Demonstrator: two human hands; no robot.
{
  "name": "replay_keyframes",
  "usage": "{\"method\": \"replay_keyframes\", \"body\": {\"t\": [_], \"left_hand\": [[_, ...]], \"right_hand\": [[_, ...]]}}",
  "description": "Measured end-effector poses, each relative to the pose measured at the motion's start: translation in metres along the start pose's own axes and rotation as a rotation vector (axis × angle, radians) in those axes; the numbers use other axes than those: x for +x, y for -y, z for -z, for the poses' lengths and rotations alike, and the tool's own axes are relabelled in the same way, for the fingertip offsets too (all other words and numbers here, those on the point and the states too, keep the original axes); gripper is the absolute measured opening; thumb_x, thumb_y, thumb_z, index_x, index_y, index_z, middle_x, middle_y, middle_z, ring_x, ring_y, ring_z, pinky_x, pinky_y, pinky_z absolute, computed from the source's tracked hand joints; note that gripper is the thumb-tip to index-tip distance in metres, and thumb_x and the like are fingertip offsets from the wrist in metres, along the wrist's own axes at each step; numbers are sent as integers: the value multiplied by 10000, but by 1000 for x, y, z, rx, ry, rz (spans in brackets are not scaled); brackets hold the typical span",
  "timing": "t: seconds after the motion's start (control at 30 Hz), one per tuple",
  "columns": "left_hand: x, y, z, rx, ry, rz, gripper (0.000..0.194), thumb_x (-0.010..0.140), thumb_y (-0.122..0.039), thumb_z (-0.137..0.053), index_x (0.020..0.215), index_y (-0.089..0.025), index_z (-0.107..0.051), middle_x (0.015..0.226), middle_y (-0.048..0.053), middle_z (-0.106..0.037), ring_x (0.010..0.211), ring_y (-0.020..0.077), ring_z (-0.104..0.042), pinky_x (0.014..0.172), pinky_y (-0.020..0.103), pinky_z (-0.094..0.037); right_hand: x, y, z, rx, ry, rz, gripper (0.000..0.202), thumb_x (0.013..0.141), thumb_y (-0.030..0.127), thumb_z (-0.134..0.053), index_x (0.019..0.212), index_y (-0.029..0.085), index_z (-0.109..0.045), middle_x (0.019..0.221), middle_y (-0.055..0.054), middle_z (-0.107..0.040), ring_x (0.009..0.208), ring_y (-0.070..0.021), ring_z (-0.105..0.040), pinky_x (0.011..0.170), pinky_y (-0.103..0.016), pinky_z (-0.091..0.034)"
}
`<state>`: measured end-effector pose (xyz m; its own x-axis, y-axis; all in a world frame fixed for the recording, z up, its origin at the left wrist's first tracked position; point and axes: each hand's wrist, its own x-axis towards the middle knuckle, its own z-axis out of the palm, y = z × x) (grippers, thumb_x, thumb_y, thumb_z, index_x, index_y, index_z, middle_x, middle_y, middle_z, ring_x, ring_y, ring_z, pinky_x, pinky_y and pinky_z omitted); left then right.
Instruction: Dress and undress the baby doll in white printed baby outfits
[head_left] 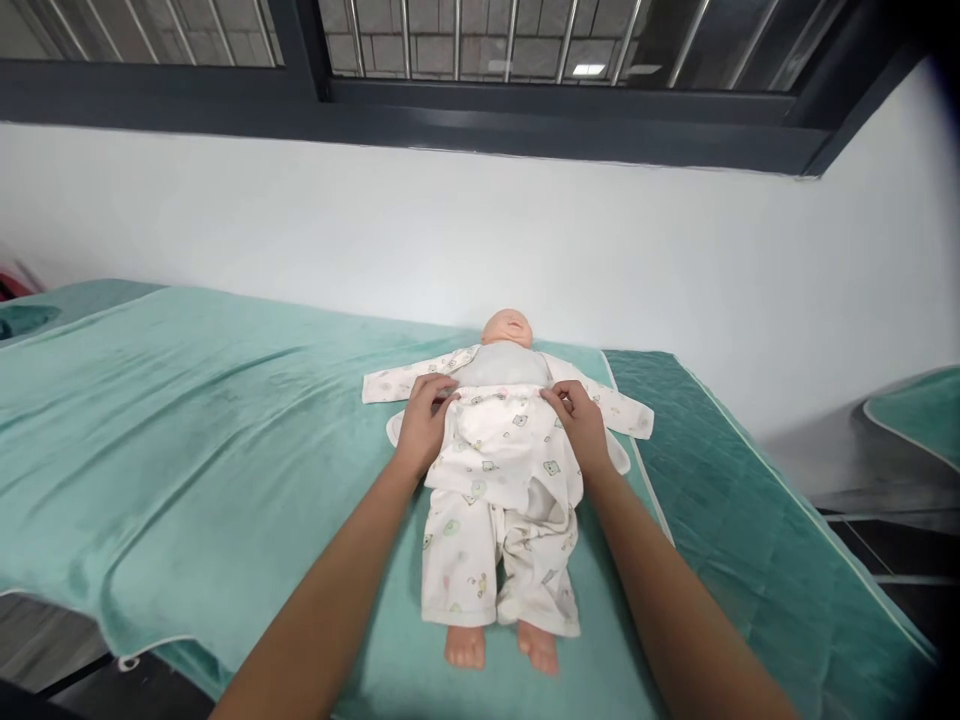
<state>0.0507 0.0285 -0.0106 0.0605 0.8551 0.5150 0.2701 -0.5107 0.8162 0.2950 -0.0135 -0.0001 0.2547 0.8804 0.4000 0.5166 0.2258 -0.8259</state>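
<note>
A baby doll lies on its back, head toward the wall and bare feet toward me. It wears a white printed top with both sleeves spread out, and printed trousers. My left hand pinches the waist-level edge of the printed cloth on its left side. On the other side, my right hand pinches the same edge between thumb and fingers. A plain pale area of the doll's chest shows above this edge. The cloth hangs loosely over the top of the trousers.
Under the doll is a light green cover, with a darker green quilted cover at the right. A white wall and a dark window frame with metal bars stand behind. Another green cloth shows at the far right.
</note>
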Motion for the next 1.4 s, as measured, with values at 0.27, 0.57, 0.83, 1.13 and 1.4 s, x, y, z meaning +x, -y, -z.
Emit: {"method": "replay_keyframes", "body": {"t": [0.27, 0.57, 0.83, 1.13, 1.4], "left_hand": [[11, -25, -10, 224, 111, -98, 252, 780, -351, -729, 991, -229, -667, 1143, 66, -569, 1178, 249, -473, 1060, 409, -367], [31, -28, -4, 148, 176, 31, 128, 855, -318, -599, 824, -217, -527, 877, -2, -629, 822, 165, -571, 747, 289, -420], [37, 7, -8, 16, 28, 236, 183, 793, -364, -648, 809, -209, -550, 766, -26, -577, 740, 144, -528, 693, 261, -389], [21, -9, 7, 42, 208, 412, 394, 824, -577, -585, 721, -203, -518, 698, -29, -513, 678, 141, -453, 617, 257, -337], [22, -11, 13, -204, 300, 542, 417, 783, -572, -642, 688, -194, -496, 648, -40, -440, 592, 111, -382, 553, 242, -296]], "right_hand": [[1, 0, -1, -71, -35, 59, 256, 888, 481, -566, 834, 235, -522, 682, 51, -536, 590, -130, -456, 629, -277, -331], [1, 0, -4, 5, -10, 46, 222, 885, 446, -581, 849, 231, -543, 724, 44, -547, 581, -117, -449, 605, -268, -353], [-1, 0, -1, 199, 66, -54, 213, 852, 437, -635, 854, 228, -598, 805, 18, -577, 688, -136, -494, 635, -267, -401], [1, -7, 36, 465, 486, -150, 281, 794, 358, -723, 1030, 251, -616, 1046, -12, -613, 806, -137, -554, 705, -274, -447], [0, -10, 28, 299, 378, -220, 198, 702, 190, -605, 878, 232, -524, 733, 67, -492, 592, -92, -438, 539, -225, -332]]}}
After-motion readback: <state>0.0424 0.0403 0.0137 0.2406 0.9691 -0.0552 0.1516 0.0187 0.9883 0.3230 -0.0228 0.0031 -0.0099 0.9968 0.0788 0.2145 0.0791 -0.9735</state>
